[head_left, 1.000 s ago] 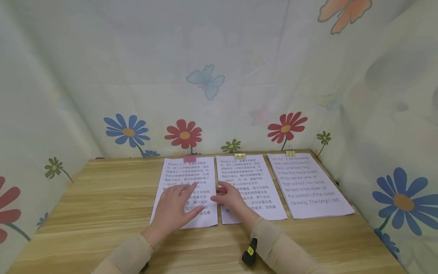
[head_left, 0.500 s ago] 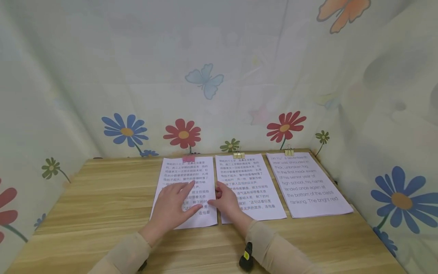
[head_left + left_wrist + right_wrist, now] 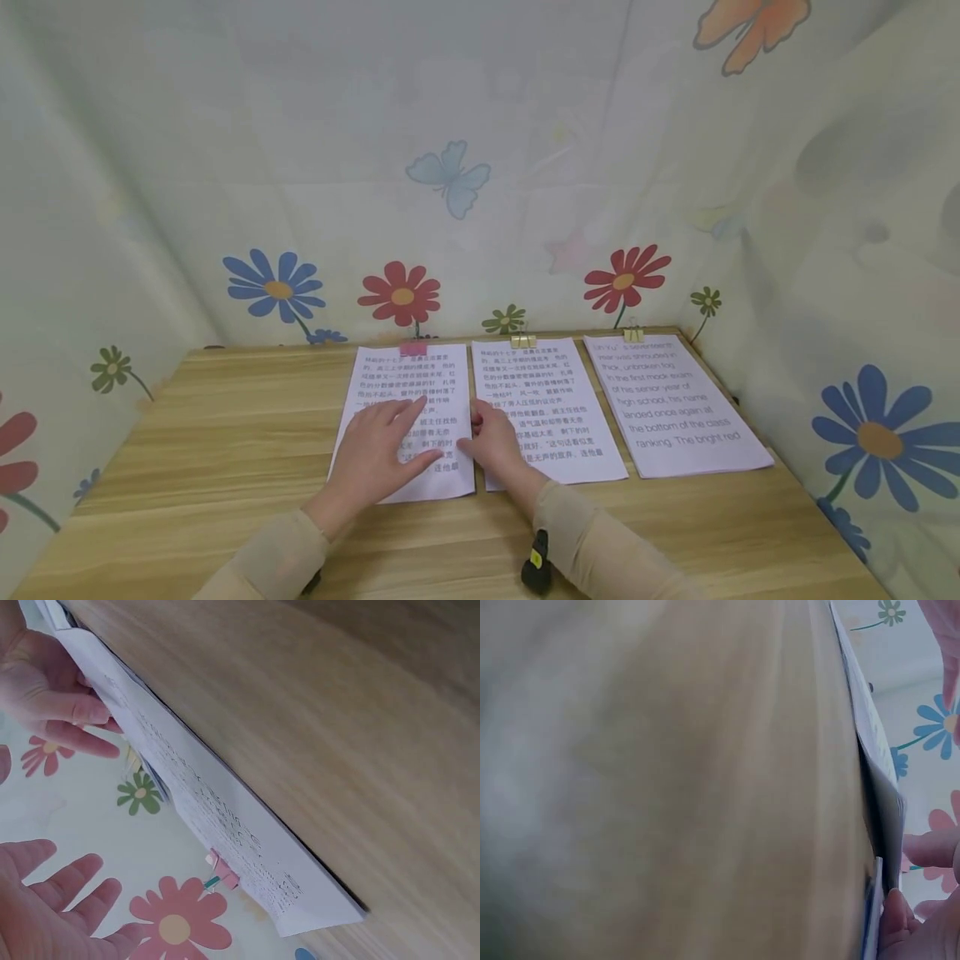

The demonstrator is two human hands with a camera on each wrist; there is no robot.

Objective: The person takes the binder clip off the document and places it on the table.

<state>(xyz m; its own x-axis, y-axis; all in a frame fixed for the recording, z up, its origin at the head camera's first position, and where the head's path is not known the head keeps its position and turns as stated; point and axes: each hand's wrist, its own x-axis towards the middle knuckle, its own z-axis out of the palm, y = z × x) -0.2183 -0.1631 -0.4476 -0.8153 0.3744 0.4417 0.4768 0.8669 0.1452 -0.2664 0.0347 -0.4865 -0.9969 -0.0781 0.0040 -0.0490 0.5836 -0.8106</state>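
Observation:
A clipped stack of printed paper (image 3: 408,375) lies on the table, with a pink binder clip (image 3: 413,348) at its top edge. Above this stack, my left hand (image 3: 372,446) is spread with loose fingers; the left wrist view shows its fingers (image 3: 67,881) apart from the sheets. My right hand (image 3: 497,442) is at the stack's right edge, thumb and curled fingers around it. In the right wrist view, the paper edge (image 3: 889,814) rises off the table beside my right fingertips (image 3: 895,911). The left hand covers part of the printed text.
A second stack (image 3: 555,400), with a gold binder clip (image 3: 523,341), lies partly under my right hand. Farther right is an English-printed stack (image 3: 675,408) with another gold clip (image 3: 633,335). A flower-patterned curtain (image 3: 450,250) stands behind the wooden table (image 3: 247,417).
My right hand has shifted slightly left to the left stack's edge, and its fingers have drawn in there. The left hand stays nearly still over the paper.

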